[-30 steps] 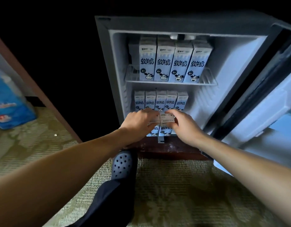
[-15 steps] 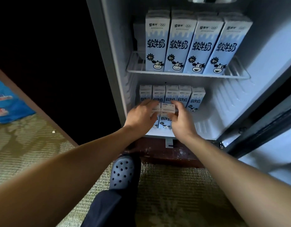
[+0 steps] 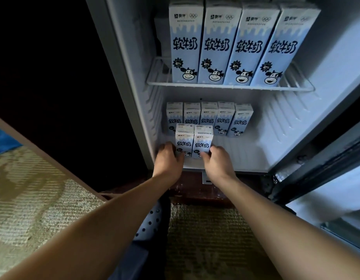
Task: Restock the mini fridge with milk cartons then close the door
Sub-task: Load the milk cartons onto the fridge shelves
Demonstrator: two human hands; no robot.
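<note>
Mini fridge (image 3: pixel 276 126), door (image 3: pixel 336 178) swung open to the right. Interior lit, surroundings dark.

Upper level: wire shelf (image 3: pixel 296 86) carries four tall milk cartons (image 3: pixel 217 43) upright in a row, sides touching, cow print facing out. A further pale carton shape sits behind them at the left, partly hidden.

Lower level: fridge floor (image 3: pixel 245 154) holds a back row of five small cartons (image 3: pixel 224 118), upright, side by side against the rear. In front of them, at the left, stand two more small cartons, touching each other: left front carton (image 3: pixel 184 138) and right front carton (image 3: pixel 202 141). Both upright, resting on the fridge floor near its front edge. The right half of the floor in front of the back row is bare ribbed plastic.

Left hand (image 3: pixel 169 158) grips the lower left side of the left front carton, fingers curled round its edge, thumb on the front face. Right hand (image 3: pixel 217 162) grips the lower right side of the right front carton, thumb across its front. Both forearms reach in from below.

Below the fridge: dark wood base. A perforated grey shoe (image 3: pixel 149 223) sits on patterned carpet (image 3: pixel 33 209) between the arms. Blue package (image 3: pixel 3 142) at the far left edge, blurred.
</note>
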